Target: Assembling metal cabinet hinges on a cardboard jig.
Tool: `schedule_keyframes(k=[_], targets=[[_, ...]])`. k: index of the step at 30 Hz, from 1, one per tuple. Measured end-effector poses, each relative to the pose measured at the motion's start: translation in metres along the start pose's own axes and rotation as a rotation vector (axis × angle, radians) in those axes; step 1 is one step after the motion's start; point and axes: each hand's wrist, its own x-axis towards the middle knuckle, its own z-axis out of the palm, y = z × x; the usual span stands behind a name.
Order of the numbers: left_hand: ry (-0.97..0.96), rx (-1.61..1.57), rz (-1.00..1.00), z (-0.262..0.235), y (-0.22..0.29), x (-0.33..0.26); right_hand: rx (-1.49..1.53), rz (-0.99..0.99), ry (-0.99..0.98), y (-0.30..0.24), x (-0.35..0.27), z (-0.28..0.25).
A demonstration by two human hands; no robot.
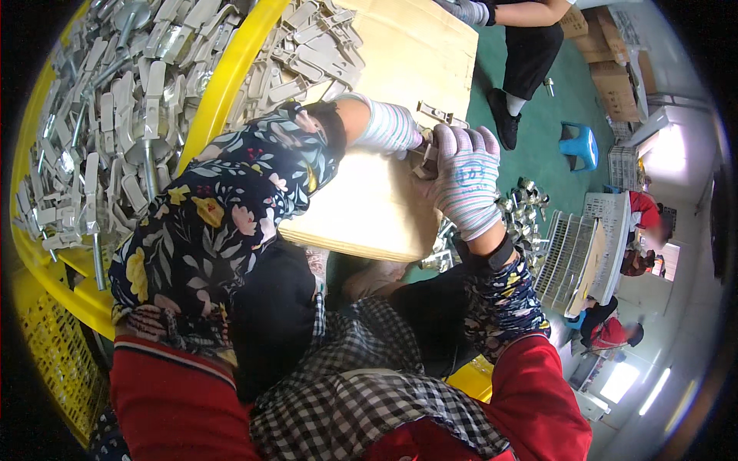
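Both my hands wear pale striped knit gloves and meet over the right edge of a wooden table (369, 200). My left hand (390, 128) is closed, its fingertips at a small grey metal part (425, 160). From the other side my right hand (467, 173) grips the same part, fingers bent over it; the glove hides much of it. Just beyond my fingers, a grey metal bracket (440, 114) lies at the table's edge. A heap of grey lever-shaped parts (311, 50) covers the far left of the tabletop.
At left stands a yellow crate (219, 88) full of grey levers and threaded bolts (149, 165). Shiny metal parts (526, 211) are piled below the table on the right. A blue stool (578, 146), white crates (565, 261) and cartons (613, 88) stand beyond. A co-worker's gloved hand (465, 11) shows at the top.
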Motion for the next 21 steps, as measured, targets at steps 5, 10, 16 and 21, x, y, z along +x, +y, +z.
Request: schedule_keyframes(k=[5, 10, 16, 21], targets=[[0.068, 0.158, 0.025, 0.003, 0.006, -0.002, -0.003, -0.001, -0.043, 0.001, 0.001, -0.004], [0.091, 0.276, -0.076, -0.011, 0.002, 0.003, -0.02, 0.068, -0.236, 0.002, 0.017, -0.013], [0.165, 0.262, -0.103, -0.022, 0.01, -0.009, 0.102, 0.147, -0.524, 0.015, 0.041, -0.019], [0.128, 0.44, -0.059, -0.005, 0.015, -0.004, 0.108, 0.124, -0.565, 0.017, 0.049, -0.023]])
